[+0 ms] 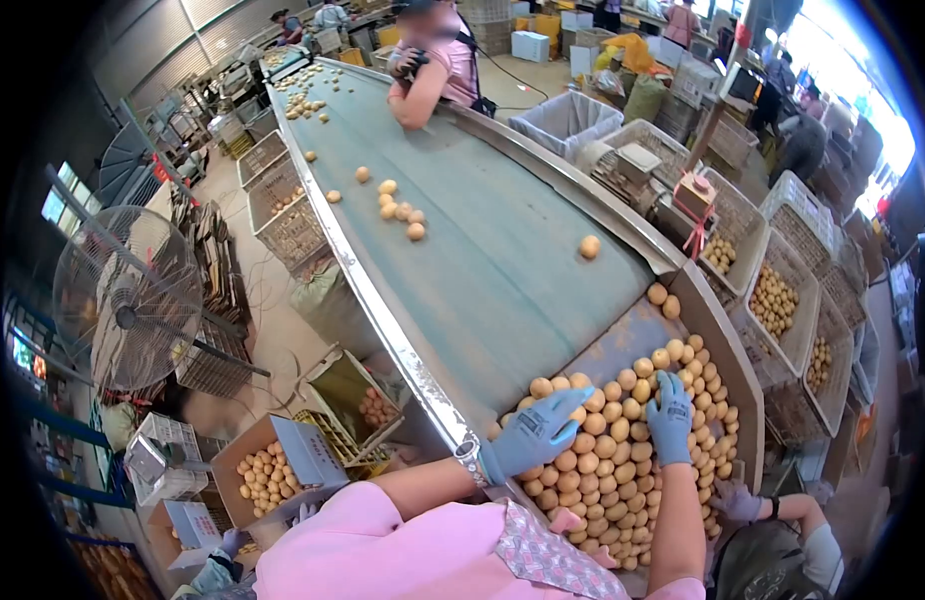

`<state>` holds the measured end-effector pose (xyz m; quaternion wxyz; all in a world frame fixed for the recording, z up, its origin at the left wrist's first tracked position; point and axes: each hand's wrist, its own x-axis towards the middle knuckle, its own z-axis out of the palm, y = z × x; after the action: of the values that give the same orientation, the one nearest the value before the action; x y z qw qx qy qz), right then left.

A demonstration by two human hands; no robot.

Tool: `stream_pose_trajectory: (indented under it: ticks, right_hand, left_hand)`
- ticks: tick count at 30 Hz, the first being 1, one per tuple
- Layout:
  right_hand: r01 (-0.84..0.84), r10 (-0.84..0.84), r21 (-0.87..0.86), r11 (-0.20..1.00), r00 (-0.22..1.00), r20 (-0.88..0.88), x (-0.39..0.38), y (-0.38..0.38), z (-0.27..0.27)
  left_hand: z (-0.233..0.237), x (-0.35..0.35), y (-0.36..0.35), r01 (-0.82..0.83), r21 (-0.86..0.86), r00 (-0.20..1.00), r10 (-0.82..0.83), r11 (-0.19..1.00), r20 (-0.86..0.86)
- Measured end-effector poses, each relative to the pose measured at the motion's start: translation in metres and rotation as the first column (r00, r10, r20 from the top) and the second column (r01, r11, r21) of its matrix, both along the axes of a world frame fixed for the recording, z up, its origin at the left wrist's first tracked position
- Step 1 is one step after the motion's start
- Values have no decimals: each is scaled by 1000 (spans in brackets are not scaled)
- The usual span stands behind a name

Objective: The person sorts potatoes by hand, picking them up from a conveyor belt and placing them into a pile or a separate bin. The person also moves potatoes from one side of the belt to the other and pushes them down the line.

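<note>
A pile of round yellow-brown produce (605, 462), potato-like in look, fills the sloping end tray of a sorting belt. My left hand (536, 432), in a blue glove with a watch at the wrist, lies across the pile's left edge, its fingers stretched out and thumb apart. Farther right, my right hand (670, 418), gloved the same way, rests on top of the pile with fingers extended forward. Neither palm shows, and I see no piece gripped in either hand. A co-worker's gloved hand (738, 502) touches the pile's right edge.
The green conveyor belt (443, 270) carries scattered pieces. A person in pink (438, 75) leans on its far side. Filled crates (778, 300) stand right; a cardboard box (266, 475) of produce and a large fan (128, 300) stand left. A metal rail (393, 340) edges the belt.
</note>
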<state>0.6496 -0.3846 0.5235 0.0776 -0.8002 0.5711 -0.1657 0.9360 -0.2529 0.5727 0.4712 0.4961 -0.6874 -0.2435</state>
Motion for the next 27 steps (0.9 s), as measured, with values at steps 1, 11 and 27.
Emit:
stream_pose_trajectory:
  ticks: [1, 11, 27]
  right_hand:
    - [-9, 8, -21, 1000, 998, -60, -1, -2, -4]
    - [-16, 16, -3, 1000, 1000, -10, -17, -44, -52]
    - [-548, -596, 572, 610, 158, 787, 18, 105, 5]
  left_hand:
    - [-8, 0, 0, 8, 8, 1000, -8, 1000, -30]
    - [-79, -8, -3, -25, -20, 999, 25, 999, 27]
    - [-55, 1, 0, 211, -27, 973, -207, 977, 106]
